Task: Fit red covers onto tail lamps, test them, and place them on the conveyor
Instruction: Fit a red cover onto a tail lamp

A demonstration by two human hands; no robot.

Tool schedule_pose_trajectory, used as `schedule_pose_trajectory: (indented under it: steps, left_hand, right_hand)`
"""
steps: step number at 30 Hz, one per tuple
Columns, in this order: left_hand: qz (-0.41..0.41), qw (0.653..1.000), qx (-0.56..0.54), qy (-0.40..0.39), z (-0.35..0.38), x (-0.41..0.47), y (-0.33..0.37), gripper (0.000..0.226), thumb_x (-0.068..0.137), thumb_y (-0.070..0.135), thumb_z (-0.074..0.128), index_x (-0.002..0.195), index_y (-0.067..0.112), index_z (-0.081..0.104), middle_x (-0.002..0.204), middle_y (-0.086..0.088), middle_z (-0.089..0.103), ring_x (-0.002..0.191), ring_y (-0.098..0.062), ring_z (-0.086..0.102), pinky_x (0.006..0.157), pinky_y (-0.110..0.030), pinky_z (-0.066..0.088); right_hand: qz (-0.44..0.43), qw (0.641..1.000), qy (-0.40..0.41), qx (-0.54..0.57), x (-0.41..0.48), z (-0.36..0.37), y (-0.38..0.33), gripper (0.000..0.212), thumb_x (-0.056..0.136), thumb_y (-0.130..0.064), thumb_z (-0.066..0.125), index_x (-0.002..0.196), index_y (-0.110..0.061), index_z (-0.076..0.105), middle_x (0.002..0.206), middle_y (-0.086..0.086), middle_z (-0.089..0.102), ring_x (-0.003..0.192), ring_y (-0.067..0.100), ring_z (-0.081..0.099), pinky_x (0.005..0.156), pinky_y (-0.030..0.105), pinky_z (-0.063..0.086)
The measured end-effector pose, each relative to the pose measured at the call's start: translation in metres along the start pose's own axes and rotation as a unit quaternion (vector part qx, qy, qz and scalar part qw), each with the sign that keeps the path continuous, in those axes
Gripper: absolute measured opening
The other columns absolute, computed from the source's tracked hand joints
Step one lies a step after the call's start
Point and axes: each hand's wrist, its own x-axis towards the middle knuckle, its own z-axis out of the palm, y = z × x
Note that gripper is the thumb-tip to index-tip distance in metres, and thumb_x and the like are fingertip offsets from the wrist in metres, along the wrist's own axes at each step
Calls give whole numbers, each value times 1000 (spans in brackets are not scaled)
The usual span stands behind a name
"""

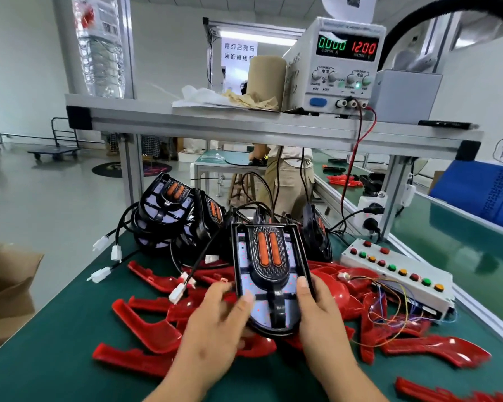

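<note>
A black tail lamp (269, 274) with two orange strips and a white inner board is held face up over the pile of red covers (157, 329). My left hand (215, 320) grips its lower left edge, thumb on the board. My right hand (323, 311) grips its right edge, thumb on the rim. The lamp's cable ends in a white connector (177, 293) hanging to the left. Several more tail lamps (174, 210) are stacked behind. The green conveyor (447, 227) runs along the right.
A white test box with coloured buttons (398, 271) and loose wires lies at right. A power supply (340, 65) reading 12.00 sits on the overhead shelf (244, 120). A cardboard box (3, 285) stands at left. A person works behind the bench.
</note>
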Motion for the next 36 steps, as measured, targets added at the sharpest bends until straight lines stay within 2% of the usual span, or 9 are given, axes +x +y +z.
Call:
schedule_pose_trajectory:
  steps: [4, 12, 18, 20, 24, 28, 31, 34, 36]
  left_hand:
    - [-58, 995, -73, 36, -29, 17, 1, 45, 101, 44, 40, 92, 12, 72, 85, -3, 77, 72, -16, 74, 62, -27, 54]
    - [-151, 944, -257, -139, -60, 35, -3, 96, 85, 78, 21, 117, 2, 70, 117, -26, 68, 101, -34, 67, 84, -40, 57]
    - [-209, 927, -294, -101, -60, 40, 2, 72, 82, 53, 58, 133, 1, 57, 126, -26, 63, 111, -40, 64, 101, -51, 48]
    - [-210, 921, -321, -71, -60, 41, 8, 70, 80, 44, 62, 137, 5, 49, 114, -26, 68, 98, -39, 68, 96, -53, 49]
    - [-213, 928, -286, -112, -57, 38, 8, 71, 87, 58, 53, 130, 2, 59, 119, -29, 64, 101, -39, 65, 97, -54, 50]
    - [-202, 942, -189, -189, -52, 36, 6, 60, 83, 57, 54, 107, 6, 75, 106, -23, 72, 92, -36, 72, 77, -43, 59]
    - [-175, 952, -137, -209, -48, 32, 7, 41, 83, 47, 58, 97, 13, 77, 107, -23, 72, 92, -37, 73, 70, -41, 60]
    - [-160, 959, -150, -181, -48, 28, 10, 34, 82, 40, 62, 94, 12, 77, 106, -25, 72, 89, -40, 73, 68, -45, 60]
    - [-148, 963, -176, -142, -51, 29, 12, 34, 81, 39, 61, 92, 12, 78, 103, -24, 73, 86, -39, 73, 63, -44, 61]
  right_hand:
    - [17, 998, -19, 56, 2, -10, -3, 26, 97, -25, 50, 100, -12, 72, 98, 6, 76, 87, 17, 72, 67, 21, 55]
    - [31, 982, -171, 75, 2, -25, -7, 31, 90, -30, 53, 102, -11, 74, 108, 20, 72, 98, 30, 70, 77, 31, 57]
    - [41, 961, -270, 49, 4, -37, -13, 32, 93, -27, 53, 109, -5, 71, 109, 23, 70, 98, 31, 69, 82, 35, 56]
    - [51, 958, -282, 29, 5, -39, -14, 32, 92, -28, 54, 108, -7, 72, 108, 22, 71, 98, 31, 70, 83, 35, 56]
    - [60, 953, -296, -15, 5, -41, -12, 32, 92, -29, 56, 107, -6, 72, 109, 23, 70, 101, 35, 68, 89, 42, 54]
    - [48, 951, -296, -72, 5, -42, -8, 32, 96, -32, 55, 107, -6, 71, 109, 21, 71, 106, 42, 65, 95, 51, 50]
    - [36, 946, -297, -123, 4, -43, -10, 36, 93, -40, 55, 102, -10, 73, 102, 14, 74, 95, 26, 70, 83, 36, 54]
    - [16, 962, -219, -163, 7, -45, -16, 70, 85, -66, 55, 91, 3, 69, 89, 28, 69, 75, 17, 58, 71, 28, 46]
    - [15, 983, -101, -153, 13, -54, -26, 69, 77, -69, 55, 83, -3, 73, 75, 23, 68, 60, 17, 58, 58, 26, 46]
